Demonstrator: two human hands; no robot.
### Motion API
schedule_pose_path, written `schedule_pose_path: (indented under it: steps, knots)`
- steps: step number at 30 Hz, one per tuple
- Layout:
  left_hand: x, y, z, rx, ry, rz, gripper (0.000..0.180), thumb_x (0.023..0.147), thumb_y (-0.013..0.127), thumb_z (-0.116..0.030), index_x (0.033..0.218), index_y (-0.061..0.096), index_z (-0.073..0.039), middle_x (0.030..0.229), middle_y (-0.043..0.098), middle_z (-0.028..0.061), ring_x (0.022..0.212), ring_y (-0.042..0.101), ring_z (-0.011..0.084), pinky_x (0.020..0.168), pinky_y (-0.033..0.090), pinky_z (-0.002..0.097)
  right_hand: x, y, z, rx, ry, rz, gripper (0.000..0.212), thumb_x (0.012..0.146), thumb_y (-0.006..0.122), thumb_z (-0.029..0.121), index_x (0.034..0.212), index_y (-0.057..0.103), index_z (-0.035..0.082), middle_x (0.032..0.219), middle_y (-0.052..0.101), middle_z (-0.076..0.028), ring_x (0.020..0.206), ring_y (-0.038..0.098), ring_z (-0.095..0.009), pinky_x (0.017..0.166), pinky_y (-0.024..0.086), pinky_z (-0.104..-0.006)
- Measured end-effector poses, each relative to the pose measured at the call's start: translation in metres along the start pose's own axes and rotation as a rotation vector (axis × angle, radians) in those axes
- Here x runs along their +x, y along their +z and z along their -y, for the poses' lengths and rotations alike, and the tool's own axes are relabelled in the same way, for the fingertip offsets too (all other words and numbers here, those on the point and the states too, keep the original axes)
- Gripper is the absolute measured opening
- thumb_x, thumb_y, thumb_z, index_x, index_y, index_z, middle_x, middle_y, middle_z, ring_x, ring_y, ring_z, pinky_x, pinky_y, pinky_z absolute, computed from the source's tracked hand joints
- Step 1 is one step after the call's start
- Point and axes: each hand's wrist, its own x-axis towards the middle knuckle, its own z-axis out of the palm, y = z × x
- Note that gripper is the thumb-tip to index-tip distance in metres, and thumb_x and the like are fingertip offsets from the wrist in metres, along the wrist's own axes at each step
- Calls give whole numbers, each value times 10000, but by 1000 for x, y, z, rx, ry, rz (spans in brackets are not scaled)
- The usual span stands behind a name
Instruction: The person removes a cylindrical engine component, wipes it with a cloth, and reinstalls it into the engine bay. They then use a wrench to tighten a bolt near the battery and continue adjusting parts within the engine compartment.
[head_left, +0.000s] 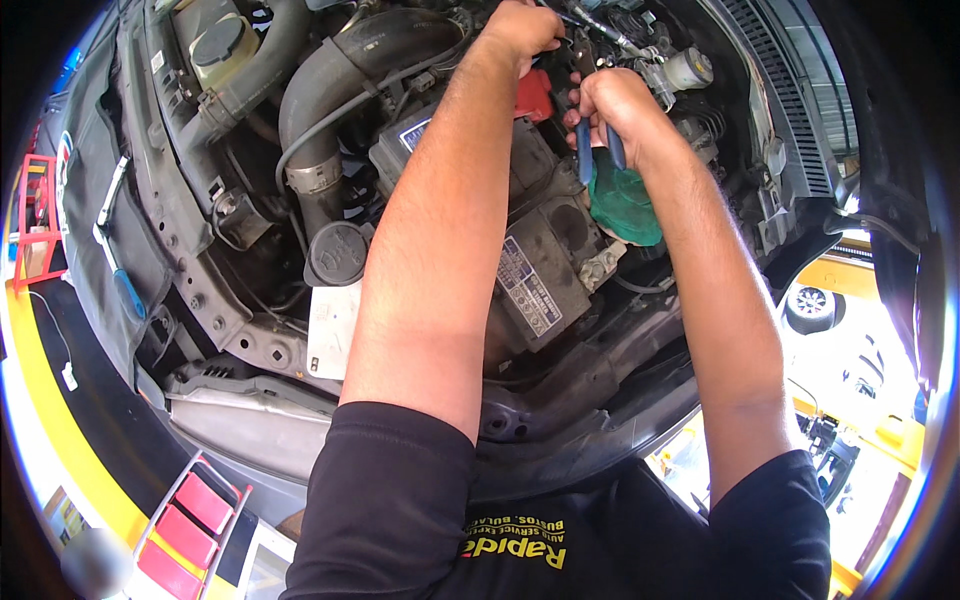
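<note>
My right hand (615, 103) is wrapped round a pair of pliers (586, 152) with blue handles, which stick out below the fingers. The jaws point up toward hoses and metal fittings at the far side of the engine bay. My left hand (522, 36) is at the top edge, its fingers curled in among the engine parts; anything in them is hidden. Between the hands and the car battery (545, 275) sits a red cover (533, 96). A green cloth (624, 203) lies beside the battery, just below the pliers.
A thick black intake hose (315, 110) and a round black cap (337, 252) lie left of my left forearm. A ratchet with a blue handle (128, 293) rests on the dark fender cover (100, 215). A red stepped stand (190, 530) is on the floor at lower left.
</note>
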Motion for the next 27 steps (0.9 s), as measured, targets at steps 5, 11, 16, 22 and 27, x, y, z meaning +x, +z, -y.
schedule_pose_path:
  steps: [5, 11, 16, 22, 27]
  knots:
    - [-2, 1, -4, 21, 2, -8, 209, 742, 564, 74, 941, 590, 17, 688, 560, 89, 541, 525, 195, 462, 382, 341, 2, 2, 5, -103, 18, 37, 491, 722, 490, -58, 1211, 456, -19, 899, 504, -80, 670, 558, -198, 606, 539, -412]
    - [-8, 4, -7, 11, 10, -24, 194, 749, 576, 79, 935, 613, 39, 685, 564, 90, 546, 528, 203, 469, 391, 346, 1, 1, 7, -25, 19, 38, 482, 733, 494, -46, 1213, 456, -23, 907, 524, -85, 684, 571, -197, 604, 545, -414]
    - [-13, 9, -10, 8, -6, -6, 95, 752, 598, 75, 832, 618, 27, 662, 553, 82, 528, 512, 192, 459, 372, 339, 1, -2, 5, -23, 29, -13, 479, 736, 491, -48, 1215, 472, -32, 918, 521, -89, 672, 568, -205, 593, 543, -418]
    - [-2, -6, -7, 55, -1, 111, 80, 757, 606, 59, 736, 590, -16, 602, 530, 68, 487, 470, 176, 441, 344, 345, 3, 4, -1, -50, 13, -1, 458, 747, 499, -59, 1204, 481, -26, 909, 513, -75, 643, 551, -202, 585, 532, -401]
    - [-15, 6, -14, 91, -41, 16, 84, 766, 617, 38, 717, 609, -31, 605, 544, 66, 501, 491, 183, 455, 368, 358, 3, -2, -2, -12, 33, -1, 480, 750, 498, -69, 1226, 460, -19, 953, 497, -84, 666, 554, -201, 577, 522, -402]
